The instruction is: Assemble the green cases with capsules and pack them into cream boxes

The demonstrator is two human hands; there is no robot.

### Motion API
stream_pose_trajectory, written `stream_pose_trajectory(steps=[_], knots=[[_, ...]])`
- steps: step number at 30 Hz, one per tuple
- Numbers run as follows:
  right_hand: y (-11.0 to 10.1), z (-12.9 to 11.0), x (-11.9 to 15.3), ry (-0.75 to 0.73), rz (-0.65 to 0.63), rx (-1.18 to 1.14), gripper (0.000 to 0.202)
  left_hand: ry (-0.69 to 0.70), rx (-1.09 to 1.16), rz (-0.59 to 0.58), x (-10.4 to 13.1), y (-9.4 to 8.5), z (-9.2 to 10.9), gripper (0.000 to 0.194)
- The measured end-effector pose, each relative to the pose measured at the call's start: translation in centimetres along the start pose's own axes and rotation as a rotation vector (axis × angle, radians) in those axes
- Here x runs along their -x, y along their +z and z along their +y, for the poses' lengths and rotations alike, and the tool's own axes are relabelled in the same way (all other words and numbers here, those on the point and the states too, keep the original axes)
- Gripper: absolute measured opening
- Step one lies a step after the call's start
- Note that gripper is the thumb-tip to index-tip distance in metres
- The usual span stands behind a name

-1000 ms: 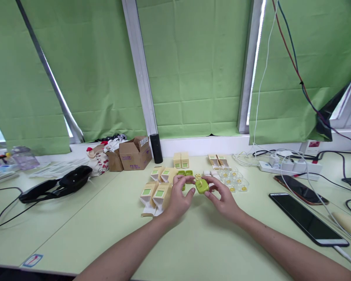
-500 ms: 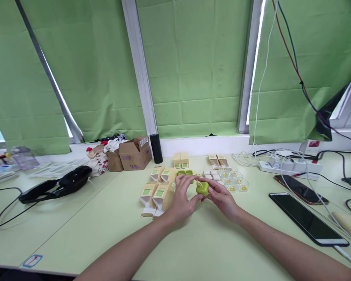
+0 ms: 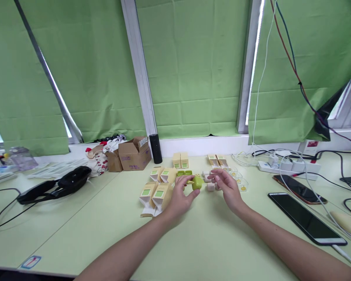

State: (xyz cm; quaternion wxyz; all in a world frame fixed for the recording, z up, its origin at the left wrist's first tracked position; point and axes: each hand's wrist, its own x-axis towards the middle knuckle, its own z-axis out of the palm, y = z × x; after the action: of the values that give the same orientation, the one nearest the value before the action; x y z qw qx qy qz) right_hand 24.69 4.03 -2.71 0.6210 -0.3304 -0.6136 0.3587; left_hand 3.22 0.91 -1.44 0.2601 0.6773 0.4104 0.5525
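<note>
A small rounded green object [image 3: 197,182] is held between the thumb and fingers of my left hand [image 3: 179,195], just above the table. My right hand [image 3: 226,190] is to the right of it, fingers apart, with nothing seen in them. Small white pieces [image 3: 210,187] lie behind and beside my right fingertips. Clear plastic holders with yellow centres [image 3: 243,186] are partly hidden behind that hand. Open cream boxes with green labels [image 3: 161,194] stand left of my left hand. Green square pieces [image 3: 184,173] sit behind it.
Farther back are more cream boxes [image 3: 180,160], a brown carton [image 3: 134,154] and a black cylinder [image 3: 156,148]. A black pouch [image 3: 75,181] lies at left. At right are two phones [image 3: 307,218], a power strip [image 3: 292,168] and loose cables.
My right hand has let go of the green object and moved a little right, its fingers opening. My left hand keeps the object, which has shifted slightly left and up.
</note>
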Motion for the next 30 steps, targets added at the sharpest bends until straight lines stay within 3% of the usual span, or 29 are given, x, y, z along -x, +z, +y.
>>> stream_pose_trajectory(steps=[4,8,13,23,26,30], knots=[[-1.6,0.4,-1.0,-0.114,0.126,0.384,0.025,-0.170,0.226,-0.003,-0.7,-0.4,-0.8,0.059],[-2.1,1.2,-1.0,-0.318,-0.047,0.838,0.023,-0.251,0.491,-0.011,-1.0,-0.2,-1.1,0.066],[-1.4,2.2,-0.2,-0.367,-0.207,1.145,0.032,-0.240,0.592,-0.032,-1.2,-0.1,-0.9,0.059],[-0.9,2.2,-0.3,-0.425,-0.265,1.317,0.027,-0.275,0.675,-0.036,-1.2,0.0,-1.2,0.051],[-0.8,2.2,-0.3,-0.435,-0.252,1.261,0.028,-0.278,0.679,-0.030,-1.2,0.0,-1.2,0.052],[-0.7,2.0,-0.3,-0.411,-0.135,1.060,0.026,-0.249,0.644,-0.040,-1.2,-0.2,-1.3,0.051]])
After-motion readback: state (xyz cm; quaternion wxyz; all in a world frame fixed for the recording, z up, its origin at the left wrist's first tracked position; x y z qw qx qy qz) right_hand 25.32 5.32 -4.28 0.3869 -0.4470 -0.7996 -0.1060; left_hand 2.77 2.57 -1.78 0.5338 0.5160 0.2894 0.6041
